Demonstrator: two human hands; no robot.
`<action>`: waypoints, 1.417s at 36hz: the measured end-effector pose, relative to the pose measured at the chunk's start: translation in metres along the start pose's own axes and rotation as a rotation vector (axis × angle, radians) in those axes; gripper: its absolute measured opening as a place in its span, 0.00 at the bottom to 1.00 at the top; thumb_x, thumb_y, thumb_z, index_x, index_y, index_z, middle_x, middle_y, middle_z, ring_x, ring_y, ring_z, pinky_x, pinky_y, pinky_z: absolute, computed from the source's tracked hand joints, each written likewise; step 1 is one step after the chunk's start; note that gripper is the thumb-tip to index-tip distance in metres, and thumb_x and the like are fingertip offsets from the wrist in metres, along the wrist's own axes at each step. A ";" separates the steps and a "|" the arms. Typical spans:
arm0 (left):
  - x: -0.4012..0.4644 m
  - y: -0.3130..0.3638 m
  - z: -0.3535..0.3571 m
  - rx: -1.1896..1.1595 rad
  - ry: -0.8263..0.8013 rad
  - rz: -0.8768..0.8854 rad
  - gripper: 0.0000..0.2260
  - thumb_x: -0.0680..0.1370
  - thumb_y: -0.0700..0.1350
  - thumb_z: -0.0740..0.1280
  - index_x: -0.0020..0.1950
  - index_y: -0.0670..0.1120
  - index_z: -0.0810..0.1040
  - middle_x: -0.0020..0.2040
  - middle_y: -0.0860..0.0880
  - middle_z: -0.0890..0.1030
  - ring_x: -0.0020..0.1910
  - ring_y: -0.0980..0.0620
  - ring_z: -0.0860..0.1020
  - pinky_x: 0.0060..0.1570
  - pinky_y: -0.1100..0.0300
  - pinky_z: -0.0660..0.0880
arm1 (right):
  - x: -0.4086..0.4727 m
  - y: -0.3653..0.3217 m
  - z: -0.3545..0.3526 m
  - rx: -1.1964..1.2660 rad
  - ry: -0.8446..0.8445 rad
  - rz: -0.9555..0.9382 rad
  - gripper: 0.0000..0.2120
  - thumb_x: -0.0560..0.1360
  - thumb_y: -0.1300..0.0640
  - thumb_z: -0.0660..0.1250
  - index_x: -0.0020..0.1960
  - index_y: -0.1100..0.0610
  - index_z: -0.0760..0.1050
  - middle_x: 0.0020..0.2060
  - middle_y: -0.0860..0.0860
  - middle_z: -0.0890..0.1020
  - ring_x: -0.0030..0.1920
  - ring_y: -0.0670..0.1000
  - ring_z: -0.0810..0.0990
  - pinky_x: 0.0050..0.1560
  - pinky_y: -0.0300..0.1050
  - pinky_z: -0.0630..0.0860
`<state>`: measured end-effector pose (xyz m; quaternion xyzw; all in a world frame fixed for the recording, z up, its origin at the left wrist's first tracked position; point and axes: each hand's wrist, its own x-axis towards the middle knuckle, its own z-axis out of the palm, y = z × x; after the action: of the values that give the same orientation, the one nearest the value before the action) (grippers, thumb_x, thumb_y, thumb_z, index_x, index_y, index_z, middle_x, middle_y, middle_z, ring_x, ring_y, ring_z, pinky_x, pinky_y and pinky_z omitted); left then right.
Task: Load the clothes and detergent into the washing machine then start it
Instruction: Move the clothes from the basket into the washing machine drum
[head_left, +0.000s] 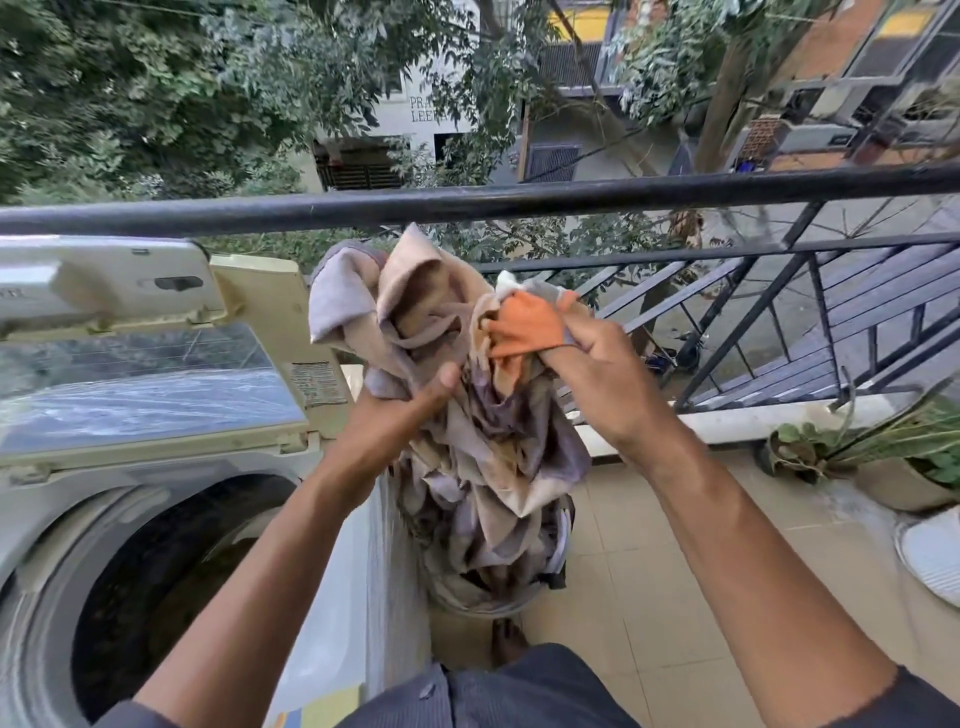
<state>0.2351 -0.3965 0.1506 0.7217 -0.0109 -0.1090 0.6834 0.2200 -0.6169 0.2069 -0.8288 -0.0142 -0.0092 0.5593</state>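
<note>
Clothes (467, 415): crumpled bundle of beige and grey-lilac cloth, with one orange piece (524, 322) at the upper right.
Position: lifted above a laundry basket (550, 566) on the tiled floor, just right of the washing machine (62, 499), in front of the balcony railing (467, 205).
Left hands' grip: left hand (410, 405) clutches the bundle's middle from the left, fingers buried in cloth.
Right hand (587, 364): pinches the orange piece at the top.
Washing machine: lid (145, 384) raised, drum open.
Count: two hands, one bundle, one basket, one machine.
</note>
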 end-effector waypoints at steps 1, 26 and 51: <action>-0.002 0.002 0.004 -0.003 -0.042 0.013 0.29 0.66 0.67 0.76 0.64 0.57 0.83 0.57 0.55 0.88 0.57 0.56 0.86 0.47 0.65 0.82 | -0.002 -0.005 0.006 0.029 -0.012 -0.017 0.21 0.79 0.40 0.64 0.51 0.57 0.84 0.45 0.55 0.86 0.48 0.53 0.84 0.56 0.59 0.79; 0.005 0.018 0.023 -0.044 0.416 0.124 0.11 0.65 0.58 0.74 0.47 0.62 0.84 0.45 0.62 0.87 0.47 0.65 0.85 0.51 0.57 0.80 | -0.016 0.162 0.042 -0.192 -0.177 0.438 0.44 0.62 0.52 0.76 0.75 0.49 0.63 0.66 0.53 0.78 0.62 0.56 0.80 0.59 0.54 0.80; 0.010 -0.023 0.025 0.265 0.434 -0.116 0.30 0.62 0.67 0.73 0.61 0.55 0.81 0.52 0.55 0.87 0.56 0.51 0.84 0.57 0.50 0.81 | 0.015 0.110 -0.053 0.385 0.393 0.375 0.11 0.73 0.55 0.66 0.44 0.59 0.86 0.39 0.54 0.87 0.39 0.55 0.86 0.42 0.52 0.80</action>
<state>0.2371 -0.4214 0.1252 0.8109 0.1632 0.0115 0.5618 0.2386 -0.7069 0.1248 -0.6783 0.2452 -0.0630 0.6898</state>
